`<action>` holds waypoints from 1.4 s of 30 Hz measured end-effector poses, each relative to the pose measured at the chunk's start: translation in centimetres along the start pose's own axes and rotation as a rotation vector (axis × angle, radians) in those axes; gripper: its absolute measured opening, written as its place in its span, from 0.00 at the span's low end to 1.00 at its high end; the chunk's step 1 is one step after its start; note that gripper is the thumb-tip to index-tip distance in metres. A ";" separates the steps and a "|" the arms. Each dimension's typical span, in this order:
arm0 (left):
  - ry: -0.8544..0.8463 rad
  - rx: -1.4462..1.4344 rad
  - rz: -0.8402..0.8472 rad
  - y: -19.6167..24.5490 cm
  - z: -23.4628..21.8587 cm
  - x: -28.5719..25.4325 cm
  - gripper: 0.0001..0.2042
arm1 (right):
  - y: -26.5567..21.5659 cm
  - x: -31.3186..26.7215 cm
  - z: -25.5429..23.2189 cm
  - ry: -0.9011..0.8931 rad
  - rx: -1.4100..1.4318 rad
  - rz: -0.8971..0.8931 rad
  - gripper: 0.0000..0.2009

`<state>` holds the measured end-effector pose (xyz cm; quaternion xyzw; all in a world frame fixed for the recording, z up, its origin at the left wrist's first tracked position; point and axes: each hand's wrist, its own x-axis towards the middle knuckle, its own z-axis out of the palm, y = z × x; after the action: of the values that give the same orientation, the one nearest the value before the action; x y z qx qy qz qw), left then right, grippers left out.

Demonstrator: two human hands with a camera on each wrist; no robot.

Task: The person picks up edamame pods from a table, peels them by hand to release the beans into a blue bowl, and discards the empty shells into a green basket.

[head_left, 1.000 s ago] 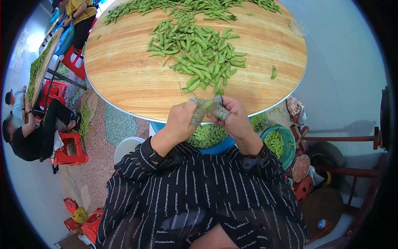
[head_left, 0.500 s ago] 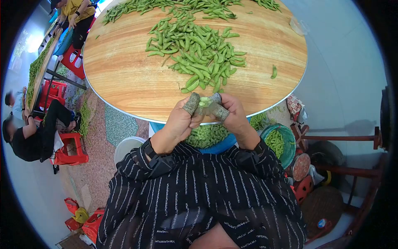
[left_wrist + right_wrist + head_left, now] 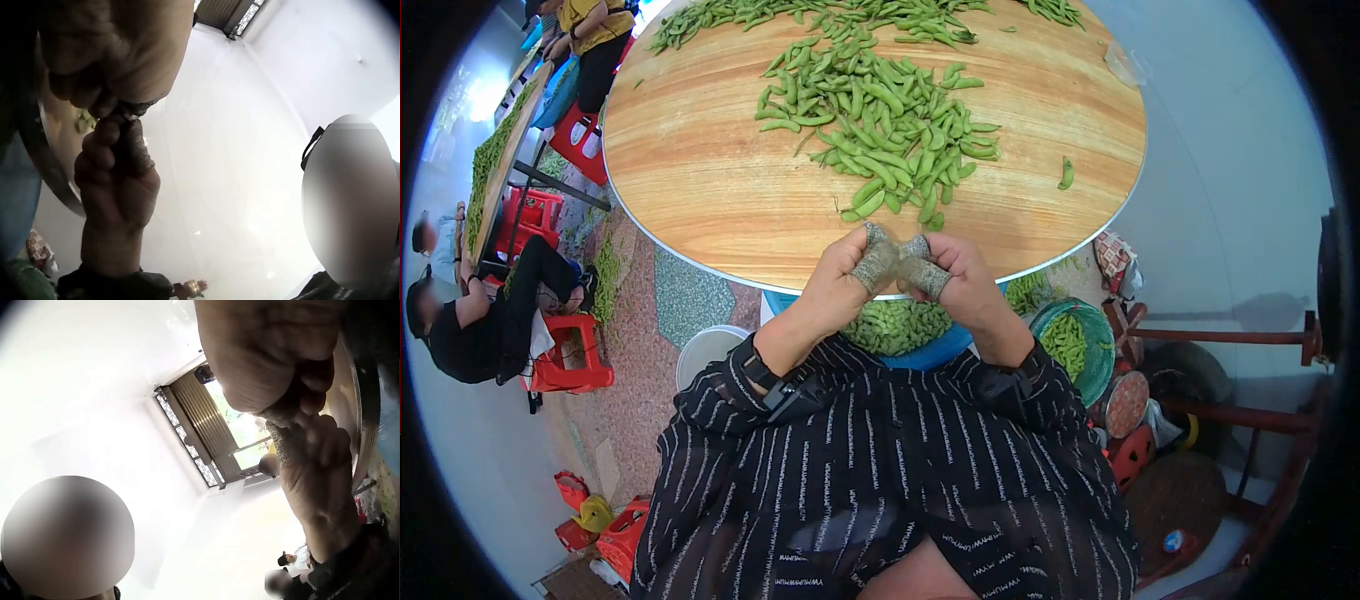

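Observation:
My left hand [image 3: 832, 282] and right hand [image 3: 972, 282] meet fingertip to fingertip just past the near edge of the round wooden table [image 3: 690, 200]. Grey knitted sleeves cover the thumbs and forefingers. The fingers of both hands are curled and pinch together at one spot; the soybean pod between them is hidden now. Under the hands, a blue basin [image 3: 948, 350] holds shelled green beans [image 3: 893, 326]. Beyond the hands, a heap of green soybean pods [image 3: 885, 130] lies on the table. In the left wrist view the right hand [image 3: 119, 194] shows below the left.
A green basket [image 3: 1106, 362] of pods stands right of the basin, a white bucket [image 3: 700, 352] left. One pod [image 3: 1067, 173] lies apart near the table's right side. More pods [image 3: 740, 12] cover the far edge. People sit by another table at left, near red stools [image 3: 565, 365].
A green pod showed between the fingers a second ago, then pale green beans at the thumbs. Now the thumbs have closed together and cover it. The heap is unchanged.

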<state>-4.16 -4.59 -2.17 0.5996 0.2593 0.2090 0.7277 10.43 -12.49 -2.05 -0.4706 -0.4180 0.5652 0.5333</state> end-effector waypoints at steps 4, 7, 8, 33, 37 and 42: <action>-0.044 -0.197 -0.180 0.5 -0.6 -0.2 0.04 | -0.7 -0.6 0.6 0.102 -0.612 -0.306 0.04; -0.069 -0.303 -0.263 1.4 -0.5 -0.3 0.06 | -0.9 -0.5 0.5 0.078 -0.814 -0.475 0.04; -0.039 -0.320 -0.279 1.7 -0.4 -0.3 0.06 | -0.9 -0.5 0.5 0.079 -0.813 -0.474 0.04; 0.029 -0.079 -0.186 0.9 0.1 -0.5 0.10 | 0.6 -0.7 0.4 0.271 -0.445 -0.294 0.09; 0.010 -0.053 -0.157 0.8 0.0 -0.4 0.11 | 0.9 -0.8 -0.3 0.120 -0.847 -0.517 0.08; -0.009 -0.304 -0.260 1.2 -0.3 -0.4 0.11 | -0.7 -0.9 0.4 0.155 -0.607 -0.382 0.08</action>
<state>-4.65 -4.32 -0.97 0.4453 0.2969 0.1475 0.8318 10.18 -13.27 -1.19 -0.5623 -0.6054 0.2683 0.4953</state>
